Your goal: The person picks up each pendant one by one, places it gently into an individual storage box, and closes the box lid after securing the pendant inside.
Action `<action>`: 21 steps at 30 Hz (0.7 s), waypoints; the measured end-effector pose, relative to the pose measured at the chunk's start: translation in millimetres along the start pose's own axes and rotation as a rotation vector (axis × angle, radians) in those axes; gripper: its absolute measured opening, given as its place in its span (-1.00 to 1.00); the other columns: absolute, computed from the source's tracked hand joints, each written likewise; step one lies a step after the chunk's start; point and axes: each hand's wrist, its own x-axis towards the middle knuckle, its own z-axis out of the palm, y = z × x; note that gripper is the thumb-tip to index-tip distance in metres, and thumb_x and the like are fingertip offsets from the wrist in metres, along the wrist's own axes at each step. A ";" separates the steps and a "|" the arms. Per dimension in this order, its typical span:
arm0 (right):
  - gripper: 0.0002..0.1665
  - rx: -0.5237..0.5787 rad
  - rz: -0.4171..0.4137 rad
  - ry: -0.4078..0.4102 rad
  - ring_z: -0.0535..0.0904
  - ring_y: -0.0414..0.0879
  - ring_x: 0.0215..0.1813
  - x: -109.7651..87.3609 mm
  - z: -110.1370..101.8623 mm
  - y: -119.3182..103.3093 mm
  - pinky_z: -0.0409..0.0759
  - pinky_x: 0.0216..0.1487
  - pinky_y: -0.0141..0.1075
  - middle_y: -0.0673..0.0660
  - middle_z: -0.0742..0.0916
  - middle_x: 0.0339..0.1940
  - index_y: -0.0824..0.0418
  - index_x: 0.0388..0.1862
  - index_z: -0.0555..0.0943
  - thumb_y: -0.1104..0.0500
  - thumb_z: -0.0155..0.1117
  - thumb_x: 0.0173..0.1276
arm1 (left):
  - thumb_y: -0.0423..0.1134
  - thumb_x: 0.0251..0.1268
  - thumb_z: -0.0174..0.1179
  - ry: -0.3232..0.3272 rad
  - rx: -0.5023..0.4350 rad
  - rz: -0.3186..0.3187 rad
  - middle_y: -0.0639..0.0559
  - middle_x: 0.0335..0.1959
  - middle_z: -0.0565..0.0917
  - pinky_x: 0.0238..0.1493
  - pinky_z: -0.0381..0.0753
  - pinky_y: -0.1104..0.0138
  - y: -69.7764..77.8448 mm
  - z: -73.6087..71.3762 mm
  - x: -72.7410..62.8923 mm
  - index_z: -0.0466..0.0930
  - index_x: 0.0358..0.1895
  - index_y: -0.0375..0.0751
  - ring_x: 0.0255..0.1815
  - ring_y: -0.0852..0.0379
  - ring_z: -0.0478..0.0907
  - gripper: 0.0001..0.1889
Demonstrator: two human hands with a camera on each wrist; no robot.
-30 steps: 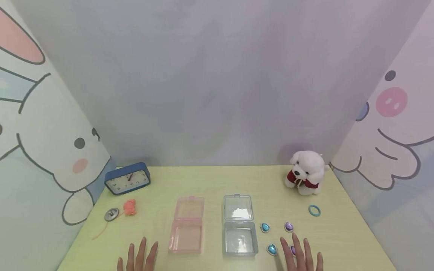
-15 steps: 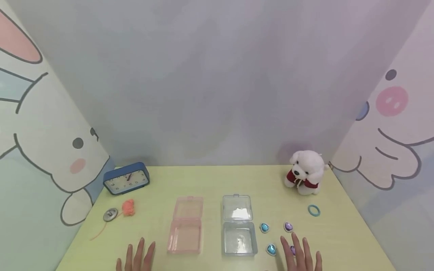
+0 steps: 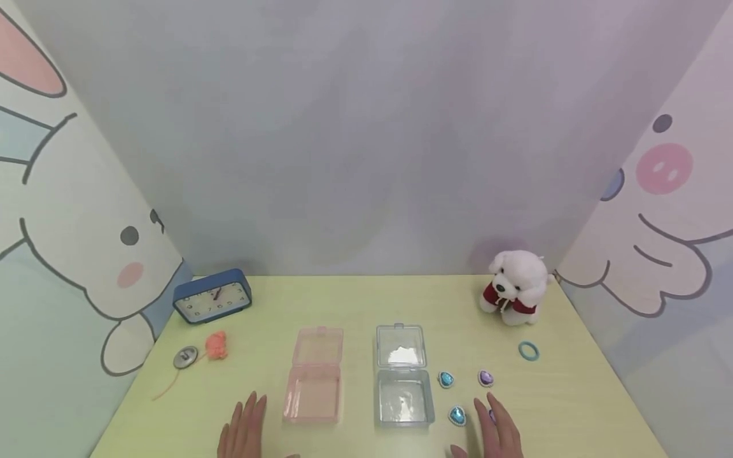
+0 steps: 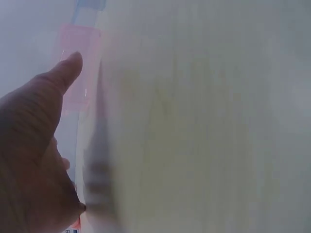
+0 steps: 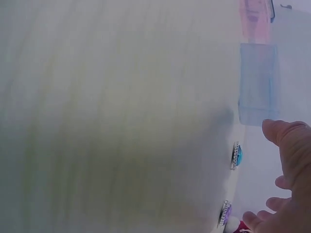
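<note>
My left hand (image 3: 244, 427) is at the front edge of the head view, left of an open pink plastic box (image 3: 312, 394). Its fingers are extended and hold nothing. My right hand (image 3: 497, 432) hovers over the front right, fingers also extended, partly hiding a purple gem (image 3: 492, 416). Just left of it lies a blue heart-shaped gem (image 3: 457, 415). A second blue gem (image 3: 446, 380) and a second purple gem (image 3: 485, 378) lie farther back. The open clear bluish box (image 3: 404, 399), its lid folded back, stands between the pink box and the gems.
A blue alarm clock (image 3: 212, 296) stands at the back left. In front of it lie a coral-coloured figure (image 3: 216, 345) with a cord and a round silver piece (image 3: 186, 357). At the right are a white plush dog (image 3: 517, 287) and a teal ring (image 3: 529, 350).
Both hands have turned so the thumbs show, and their fingers have drawn closer together. The left hand has shifted slightly right. The boxes and gems stay in place on the table.
</note>
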 end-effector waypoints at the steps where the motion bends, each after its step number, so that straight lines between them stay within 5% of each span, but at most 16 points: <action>1: 0.20 -0.017 0.014 -0.014 0.42 0.38 0.30 0.3 -0.2 -1.7 -0.25 0.57 -0.59 0.34 0.43 0.44 0.25 0.38 0.41 0.04 0.85 -0.25 | 0.46 -0.11 0.52 -0.042 -0.029 -0.029 -0.28 0.62 0.20 0.62 -0.72 0.16 2.0 -2.2 3.7 -0.11 0.72 -0.02 0.70 -0.41 -0.12 0.39; 2: 0.20 -0.029 0.024 -0.024 0.43 0.37 0.30 0.7 -0.2 -2.8 -0.25 0.56 -0.60 0.34 0.44 0.44 0.26 0.38 0.41 0.04 0.85 -0.24 | 0.47 -0.15 0.54 -0.086 -0.069 -0.062 -0.33 0.57 0.25 0.64 -0.70 0.14 3.3 -4.3 7.7 -0.08 0.70 -0.09 0.63 -0.47 0.00 0.41; 4: 0.20 -0.047 0.035 -0.037 0.47 0.35 0.26 1.9 0.0 -4.6 0.18 0.65 -0.27 0.34 0.47 0.41 0.27 0.39 0.40 0.03 0.85 -0.22 | 0.46 -0.22 0.57 -0.179 -0.141 -0.125 -0.42 0.53 0.29 0.70 -0.53 -0.05 3.1 -9.0 17.2 -0.01 0.65 -0.21 0.51 -0.52 0.15 0.42; 7: 0.19 -0.068 0.070 -0.046 0.58 0.27 0.18 3.5 -0.8 -8.4 0.63 0.20 0.05 0.34 0.54 0.37 0.31 0.42 0.40 0.01 0.83 -0.16 | 0.43 -0.28 0.60 -0.306 -0.217 -0.201 -0.51 0.52 0.29 0.63 -0.15 -0.32 1.1 -13.9 32.9 0.04 0.60 -0.34 0.54 -0.56 0.11 0.44; 11: 0.17 0.018 0.185 -0.123 0.67 0.00 -0.11 8.2 -3.7 -13.4 0.71 -0.25 -0.16 0.33 0.63 0.20 0.32 0.47 0.34 0.00 0.79 -0.02 | 0.39 -0.28 0.62 -0.379 -0.258 -0.226 -0.56 0.54 0.24 0.55 -0.03 -0.38 -0.2 -16.1 49.7 0.06 0.59 -0.40 0.58 -0.57 0.04 0.44; 14: 0.14 0.090 0.263 -0.220 0.66 -0.04 -0.10 12.6 -5.8 -14.2 0.73 -0.21 -0.20 0.36 0.63 0.18 0.32 0.49 0.29 -0.05 0.73 0.10 | 0.36 -0.24 0.63 -0.390 -0.299 -0.216 -0.51 0.59 0.19 0.57 -0.09 -0.38 -0.1 -16.6 57.3 0.04 0.60 -0.37 0.61 -0.56 -0.01 0.42; 18: 0.13 0.096 0.313 -0.300 0.67 0.16 0.17 16.3 -7.7 -14.3 0.72 0.12 0.10 0.44 0.58 0.33 0.32 0.52 0.27 -0.12 0.67 0.17 | 0.33 -0.20 0.64 -0.427 -0.368 -0.225 -0.39 0.66 0.10 0.64 -0.23 -0.33 1.8 -16.5 66.0 0.02 0.64 -0.30 0.67 -0.49 -0.11 0.40; 21: 0.13 0.095 0.364 -0.329 0.67 0.22 0.22 17.4 -9.0 -15.6 0.71 0.16 0.11 0.41 0.56 0.39 0.26 0.55 0.27 -0.17 0.64 0.20 | 0.31 -0.21 0.65 -0.468 -0.387 -0.232 -0.33 0.70 0.03 0.66 -0.29 -0.29 4.7 -15.7 71.7 0.03 0.67 -0.25 0.70 -0.43 -0.16 0.40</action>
